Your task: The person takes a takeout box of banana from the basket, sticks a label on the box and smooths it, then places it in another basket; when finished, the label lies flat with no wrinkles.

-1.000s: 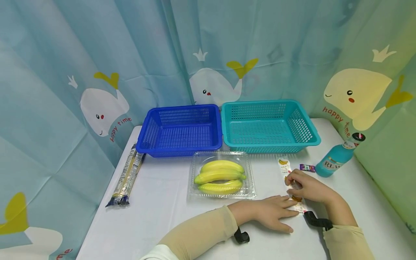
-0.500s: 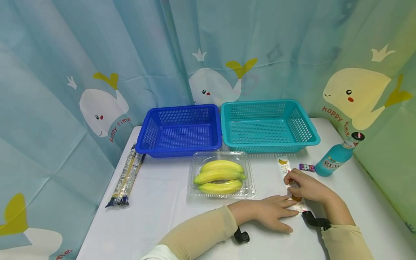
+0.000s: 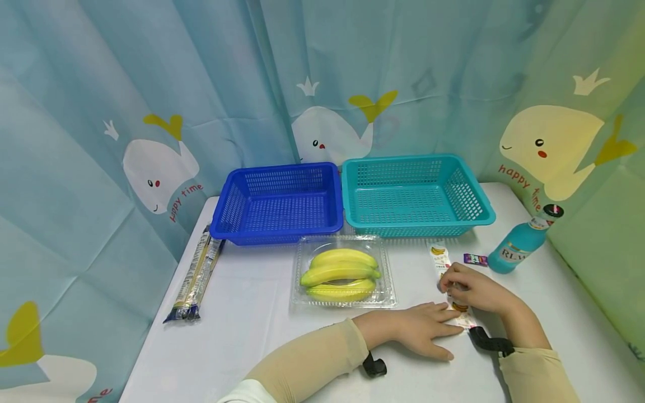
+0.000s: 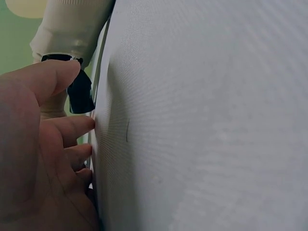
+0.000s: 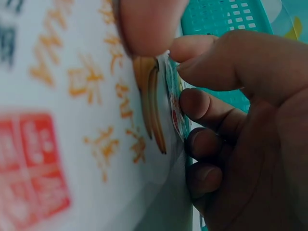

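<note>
Nearest, to the right of the clear clamshell box [image 3: 388, 282], the left hand [image 3: 424, 331] lies with straight, spread fingers, gripping nothing, on the near end of the banana sticker strip [image 3: 439, 257]. Farther, the right hand [image 3: 477, 290], with curled fingers, seems to pinch the strip's middle. Lying on the bench [image 3: 242, 347], the strip is leftward of these fingers, its long axis running away, slightly toward the box.
</note>
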{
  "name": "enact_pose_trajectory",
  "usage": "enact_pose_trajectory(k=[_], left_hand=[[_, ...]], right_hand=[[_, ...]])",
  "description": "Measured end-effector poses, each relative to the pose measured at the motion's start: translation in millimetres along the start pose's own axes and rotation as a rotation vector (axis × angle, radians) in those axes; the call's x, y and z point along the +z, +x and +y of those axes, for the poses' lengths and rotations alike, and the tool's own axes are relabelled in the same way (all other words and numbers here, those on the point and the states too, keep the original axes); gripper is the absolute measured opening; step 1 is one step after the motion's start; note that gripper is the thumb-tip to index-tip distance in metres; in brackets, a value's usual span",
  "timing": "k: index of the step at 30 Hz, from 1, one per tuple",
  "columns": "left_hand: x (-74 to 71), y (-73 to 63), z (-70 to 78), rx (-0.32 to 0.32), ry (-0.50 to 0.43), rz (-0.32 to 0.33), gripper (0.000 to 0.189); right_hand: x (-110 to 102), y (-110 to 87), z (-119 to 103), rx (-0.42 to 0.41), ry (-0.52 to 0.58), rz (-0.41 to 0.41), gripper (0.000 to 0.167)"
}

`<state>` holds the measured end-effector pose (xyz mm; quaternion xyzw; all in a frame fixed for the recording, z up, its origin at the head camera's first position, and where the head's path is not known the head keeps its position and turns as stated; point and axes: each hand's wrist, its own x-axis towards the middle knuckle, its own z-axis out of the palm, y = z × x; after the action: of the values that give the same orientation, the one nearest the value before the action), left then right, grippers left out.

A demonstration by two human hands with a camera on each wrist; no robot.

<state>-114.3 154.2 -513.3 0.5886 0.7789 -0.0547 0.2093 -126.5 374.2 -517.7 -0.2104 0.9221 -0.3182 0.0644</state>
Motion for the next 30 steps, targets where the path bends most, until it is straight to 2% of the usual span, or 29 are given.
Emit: enact_pose_trajectory(k=[14,18,25,30], left_hand=[[-1.7,-1.2,1.0,0.0,0.001,0.001,0.067],[-1.9,-1.1,0.4,0.001,-0.006,-0.007,0.067],[-2.3,-0.9,0.1,0.001,-0.019,-0.01,0.067],[-2.1,-0.8,0.1,-0.001,-0.025,-0.008,0.067]], right_hand=[[-3.6,-0.3,1.5,0.083,-0.016,-0.046,0.02],[-2.3,-1.5,3.1,0.064,0.017,-0.024,0.023],[-2.0,-3.3,2.7,-0.028,0.05,-0.016,0.026],[-2.3,-3.4,3.6,-0.013,0.038,-0.027,0.027]])
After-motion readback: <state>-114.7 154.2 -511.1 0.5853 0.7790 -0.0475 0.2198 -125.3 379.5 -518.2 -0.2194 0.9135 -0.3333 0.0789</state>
